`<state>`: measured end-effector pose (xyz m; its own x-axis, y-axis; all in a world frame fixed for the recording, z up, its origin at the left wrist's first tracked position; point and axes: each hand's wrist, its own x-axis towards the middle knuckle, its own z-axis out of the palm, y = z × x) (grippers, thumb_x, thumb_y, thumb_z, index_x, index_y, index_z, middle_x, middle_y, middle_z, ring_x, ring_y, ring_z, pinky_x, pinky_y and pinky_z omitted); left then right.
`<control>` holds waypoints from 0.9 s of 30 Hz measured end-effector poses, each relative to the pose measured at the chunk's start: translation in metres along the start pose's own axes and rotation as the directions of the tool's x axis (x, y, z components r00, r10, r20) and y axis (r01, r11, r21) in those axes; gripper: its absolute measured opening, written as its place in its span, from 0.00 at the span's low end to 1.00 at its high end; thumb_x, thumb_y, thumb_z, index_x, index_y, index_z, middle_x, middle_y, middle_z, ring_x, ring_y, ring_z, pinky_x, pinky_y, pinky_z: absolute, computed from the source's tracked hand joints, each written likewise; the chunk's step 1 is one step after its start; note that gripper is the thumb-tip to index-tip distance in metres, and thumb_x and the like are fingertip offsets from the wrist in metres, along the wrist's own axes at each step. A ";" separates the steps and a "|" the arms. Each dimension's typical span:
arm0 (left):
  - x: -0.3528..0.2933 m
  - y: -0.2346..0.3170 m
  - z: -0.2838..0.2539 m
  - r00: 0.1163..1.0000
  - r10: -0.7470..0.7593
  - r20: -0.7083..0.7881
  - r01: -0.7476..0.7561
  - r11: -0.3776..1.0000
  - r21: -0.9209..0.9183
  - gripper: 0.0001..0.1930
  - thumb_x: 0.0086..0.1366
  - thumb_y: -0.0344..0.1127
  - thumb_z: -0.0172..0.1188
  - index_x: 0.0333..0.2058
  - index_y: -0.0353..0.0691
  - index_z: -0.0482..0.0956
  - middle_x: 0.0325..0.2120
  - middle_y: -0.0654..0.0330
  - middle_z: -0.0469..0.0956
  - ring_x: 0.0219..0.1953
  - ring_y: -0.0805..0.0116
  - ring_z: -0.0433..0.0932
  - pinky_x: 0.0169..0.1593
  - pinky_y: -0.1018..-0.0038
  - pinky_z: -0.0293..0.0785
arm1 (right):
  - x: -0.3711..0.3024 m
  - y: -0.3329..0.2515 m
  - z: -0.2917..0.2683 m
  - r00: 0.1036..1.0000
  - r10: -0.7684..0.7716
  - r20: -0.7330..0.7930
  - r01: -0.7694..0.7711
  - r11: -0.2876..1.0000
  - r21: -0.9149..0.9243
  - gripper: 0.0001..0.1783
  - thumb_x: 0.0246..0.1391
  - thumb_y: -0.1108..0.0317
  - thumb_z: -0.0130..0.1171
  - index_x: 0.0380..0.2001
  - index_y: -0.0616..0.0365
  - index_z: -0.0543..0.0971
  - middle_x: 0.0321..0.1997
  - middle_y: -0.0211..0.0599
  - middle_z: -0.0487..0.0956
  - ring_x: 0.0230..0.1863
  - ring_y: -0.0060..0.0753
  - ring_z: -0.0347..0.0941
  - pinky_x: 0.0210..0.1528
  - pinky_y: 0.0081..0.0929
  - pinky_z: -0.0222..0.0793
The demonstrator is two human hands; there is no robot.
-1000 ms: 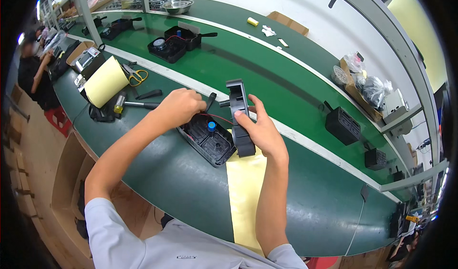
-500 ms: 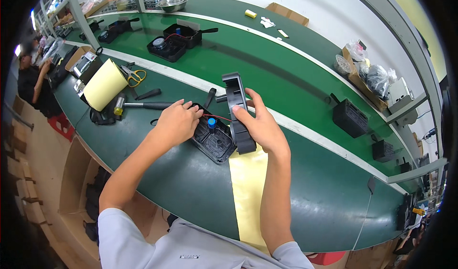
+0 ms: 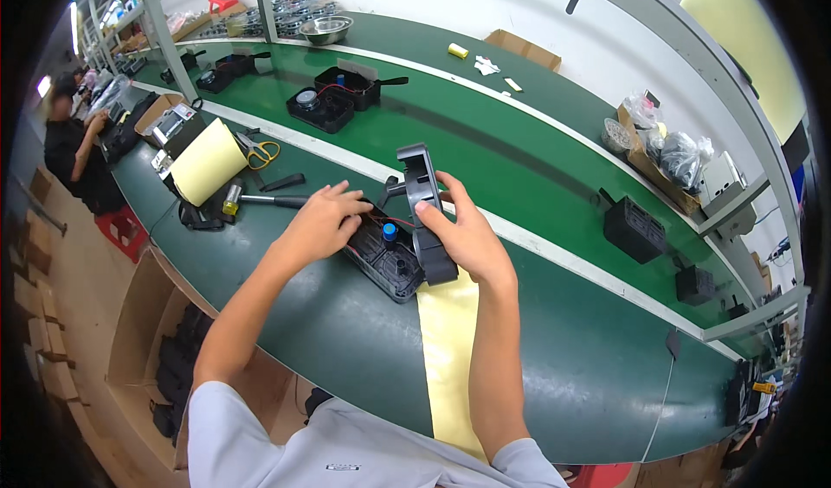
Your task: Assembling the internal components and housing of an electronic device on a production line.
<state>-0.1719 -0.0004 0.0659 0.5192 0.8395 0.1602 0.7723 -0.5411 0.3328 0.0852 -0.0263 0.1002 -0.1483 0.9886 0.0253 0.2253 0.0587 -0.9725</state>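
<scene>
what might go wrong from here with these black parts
The red wire runs from the open shell toward the black frame raised in the right hand, so lifting it further might strain the wire. The blue cylinder stands up inside the shell and could get knocked. The left hand is close to the hammer's handle and might bump it.

No lettering, number or sign can be read anywhere in this view, and the small dark-edged rectangular print (image 3: 342, 467) on the front of the person's pale grey shirt (image 3: 381, 447) is too tiny to make out.
</scene>
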 end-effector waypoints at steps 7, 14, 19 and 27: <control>0.003 0.005 0.019 0.989 0.045 -0.140 -0.056 0.996 -0.071 0.18 0.60 0.26 0.53 0.47 0.47 0.84 0.55 0.60 0.79 0.68 0.38 0.61 0.68 0.47 0.56 | -0.005 -0.011 0.010 0.996 0.011 0.087 -0.016 0.998 0.064 0.44 0.59 0.52 0.64 0.70 0.67 0.60 0.67 0.63 0.67 0.68 0.52 0.64 0.68 0.40 0.61; 0.010 0.003 0.031 0.983 0.001 -0.183 -0.025 0.992 -0.127 0.19 0.55 0.21 0.51 0.40 0.46 0.85 0.58 0.59 0.77 0.69 0.37 0.59 0.67 0.47 0.55 | -0.007 -0.014 0.014 0.986 0.082 0.149 -0.095 0.992 0.088 0.42 0.63 0.53 0.61 0.71 0.62 0.59 0.63 0.55 0.70 0.62 0.41 0.69 0.63 0.35 0.66; 0.011 0.002 0.029 0.984 0.005 -0.176 -0.028 0.992 -0.126 0.18 0.52 0.21 0.52 0.37 0.45 0.87 0.59 0.54 0.76 0.68 0.35 0.59 0.68 0.46 0.54 | -0.003 -0.010 0.017 0.976 0.049 0.213 -0.096 0.972 0.214 0.38 0.65 0.54 0.59 0.72 0.59 0.59 0.63 0.52 0.70 0.60 0.39 0.70 0.60 0.33 0.69; 0.008 0.006 0.022 0.998 -0.023 -0.064 0.024 1.000 0.020 0.16 0.54 0.26 0.54 0.35 0.48 0.90 0.65 0.58 0.70 0.71 0.40 0.55 0.70 0.48 0.54 | 0.000 -0.005 0.031 0.992 0.103 0.076 -0.095 0.991 -0.096 0.40 0.61 0.53 0.63 0.70 0.61 0.62 0.63 0.57 0.70 0.59 0.42 0.72 0.58 0.34 0.71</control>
<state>-0.1553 0.0019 0.0489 0.4773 0.8529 0.2115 0.7916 -0.5218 0.3179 0.0547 -0.0312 0.0975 -0.1967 0.9761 -0.0922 0.3299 -0.0226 -0.9437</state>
